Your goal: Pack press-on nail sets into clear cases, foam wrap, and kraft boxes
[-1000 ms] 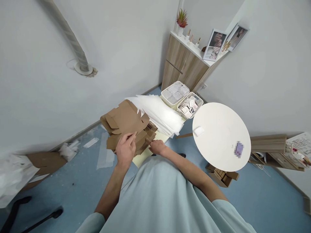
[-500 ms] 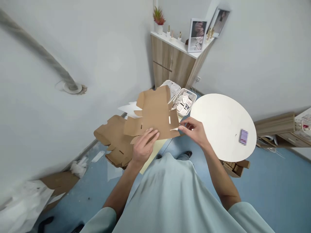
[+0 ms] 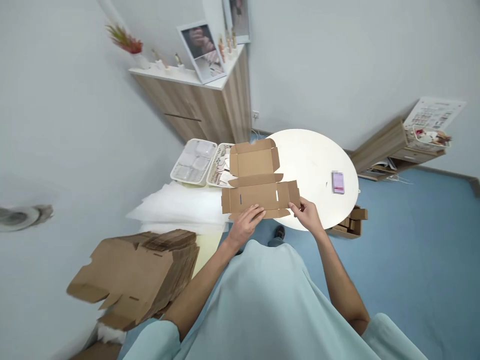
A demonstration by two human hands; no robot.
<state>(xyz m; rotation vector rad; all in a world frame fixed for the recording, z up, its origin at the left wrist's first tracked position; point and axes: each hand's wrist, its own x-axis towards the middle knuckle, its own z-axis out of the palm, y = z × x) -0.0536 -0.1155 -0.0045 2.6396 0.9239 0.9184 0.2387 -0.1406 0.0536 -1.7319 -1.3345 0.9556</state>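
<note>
An unfolded brown cardboard box [image 3: 258,192], creased and with two slots, is held up in front of me, partly over the edge of the round white table [image 3: 318,155]. My left hand [image 3: 245,227] grips its near edge, fingers lying on top and the thumb hidden. At the right side flap, my right hand [image 3: 305,214] pinches the cardboard between thumb and fingers. To the left lies a stack of flat cardboard boxes [image 3: 127,270], apart from my left hand.
White baskets [image 3: 193,160] with small packets stand beyond white sheets [image 3: 180,205] on the left. A purple-screened phone [image 3: 338,182] lies on the round table. Below it on the floor is an open carton [image 3: 350,225]. A wooden cabinet [image 3: 195,110] fills the corner.
The view has swung right. Both hands have carried the unfolded box away from the stack, rightward to the round table's edge, and it now lies flatter and squarer to me.
</note>
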